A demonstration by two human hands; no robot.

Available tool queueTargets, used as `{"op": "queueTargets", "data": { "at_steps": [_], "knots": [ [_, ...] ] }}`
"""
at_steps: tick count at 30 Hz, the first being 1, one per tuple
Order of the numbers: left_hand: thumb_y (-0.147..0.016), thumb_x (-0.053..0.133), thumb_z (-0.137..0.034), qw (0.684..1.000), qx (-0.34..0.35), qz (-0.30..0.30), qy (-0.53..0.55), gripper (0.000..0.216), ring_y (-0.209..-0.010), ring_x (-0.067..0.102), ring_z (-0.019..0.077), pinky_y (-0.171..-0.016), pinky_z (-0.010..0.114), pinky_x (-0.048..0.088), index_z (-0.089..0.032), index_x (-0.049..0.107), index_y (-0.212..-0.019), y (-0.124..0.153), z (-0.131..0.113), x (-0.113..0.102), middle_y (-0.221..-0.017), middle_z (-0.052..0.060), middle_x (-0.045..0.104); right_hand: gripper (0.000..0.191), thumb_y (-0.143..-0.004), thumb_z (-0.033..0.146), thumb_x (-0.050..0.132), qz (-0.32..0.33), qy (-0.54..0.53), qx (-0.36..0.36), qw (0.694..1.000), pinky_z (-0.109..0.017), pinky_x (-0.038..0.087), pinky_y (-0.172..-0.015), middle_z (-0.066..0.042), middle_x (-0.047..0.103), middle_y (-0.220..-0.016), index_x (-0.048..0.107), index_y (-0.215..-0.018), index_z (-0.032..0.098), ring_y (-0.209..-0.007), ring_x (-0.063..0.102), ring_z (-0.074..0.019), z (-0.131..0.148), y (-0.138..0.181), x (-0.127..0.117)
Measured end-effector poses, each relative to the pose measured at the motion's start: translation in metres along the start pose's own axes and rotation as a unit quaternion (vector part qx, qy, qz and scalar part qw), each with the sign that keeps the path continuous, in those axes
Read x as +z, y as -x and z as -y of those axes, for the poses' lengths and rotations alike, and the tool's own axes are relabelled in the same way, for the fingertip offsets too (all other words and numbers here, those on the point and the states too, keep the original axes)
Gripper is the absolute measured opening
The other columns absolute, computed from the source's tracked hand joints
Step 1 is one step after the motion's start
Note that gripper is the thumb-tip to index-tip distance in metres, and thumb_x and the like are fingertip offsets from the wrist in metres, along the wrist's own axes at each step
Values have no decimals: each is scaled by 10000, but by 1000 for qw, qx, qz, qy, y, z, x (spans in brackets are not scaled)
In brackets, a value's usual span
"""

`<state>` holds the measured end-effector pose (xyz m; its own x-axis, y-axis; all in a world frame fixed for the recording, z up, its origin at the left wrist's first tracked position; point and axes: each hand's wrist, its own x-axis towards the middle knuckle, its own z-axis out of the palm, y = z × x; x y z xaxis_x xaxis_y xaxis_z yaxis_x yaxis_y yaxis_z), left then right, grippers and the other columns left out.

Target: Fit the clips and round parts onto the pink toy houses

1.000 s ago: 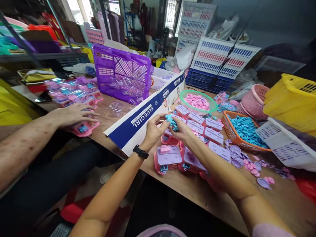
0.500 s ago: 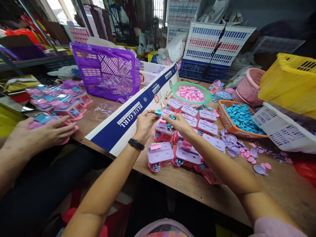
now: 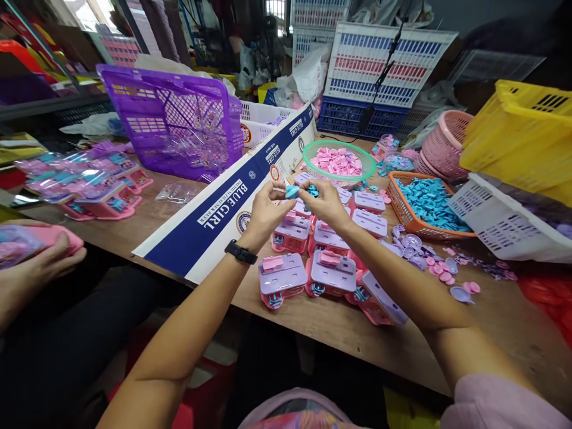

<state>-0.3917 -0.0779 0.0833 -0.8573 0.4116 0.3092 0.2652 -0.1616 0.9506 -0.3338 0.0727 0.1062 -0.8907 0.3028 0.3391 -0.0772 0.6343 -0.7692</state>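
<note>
Both hands meet above rows of pink toy vehicles with lilac tops. My left hand pinches one side of a small light-blue plastic piece. My right hand has its fingertips closed at the other side of that piece, with more blue plastic showing under its fingers. Below them stand the toys; the front-left toy vehicle and the middle toy vehicle each carry a pink piece on the roof. At the front right, another toy vehicle sits tilted.
A long cardboard strip divides the table. Right stand a green basket of pink pieces, an orange basket of blue pieces and loose lilac cups. At left, a co-worker's hand holds a toy near packed toys.
My hands have come closer together around the blue piece. The co-worker's hand has moved left, turning the toy it holds. The whole view has shifted slightly.
</note>
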Motion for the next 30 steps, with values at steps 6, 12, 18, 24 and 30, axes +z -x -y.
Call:
{"op": "queueTargets", "data": {
  "at_steps": [6,12,18,24,30],
  "knots": [
    [-730,777,-233,995,47,41,-73,142,-671,636,135,-669,266,528,-163,723,-842,-24,-11,-5,-737,25,706,187,-893,305,624,37,81,-46,995,-269,417,-694,-27,659,-722,703,-829,148,-678,576,-145,12,-14,-18],
    [-638,884,-256,992,-86,35,90,313,-591,685,165,-616,288,569,-153,622,-775,-31,4,7,-636,35,692,276,-905,386,611,51,82,8,995,-250,391,-636,32,536,-528,640,-737,169,-550,522,-126,-12,-9,-8],
    [-739,825,-349,993,2,106,-56,244,-827,695,197,-790,305,543,-168,733,-874,-31,22,-7,-879,75,749,251,-900,356,589,131,125,-47,982,-253,324,-621,24,544,-614,638,-741,167,-599,481,-121,-34,-17,-26],
    [-686,727,-155,936,71,235,-251,387,-1068,682,270,-990,378,480,-212,768,-1066,-21,51,-35,-1150,86,757,185,-914,276,612,260,254,-70,929,-280,295,-634,-4,583,-643,701,-795,165,-616,469,-137,-34,-12,-31],
    [-756,586,-133,931,103,232,-261,454,-1065,686,248,-948,337,485,-251,763,-1157,-23,67,-58,-1172,52,761,172,-936,268,621,269,367,-63,888,-293,286,-614,-89,728,-855,764,-949,175,-739,598,-192,-29,-14,-6]
  ]
}}
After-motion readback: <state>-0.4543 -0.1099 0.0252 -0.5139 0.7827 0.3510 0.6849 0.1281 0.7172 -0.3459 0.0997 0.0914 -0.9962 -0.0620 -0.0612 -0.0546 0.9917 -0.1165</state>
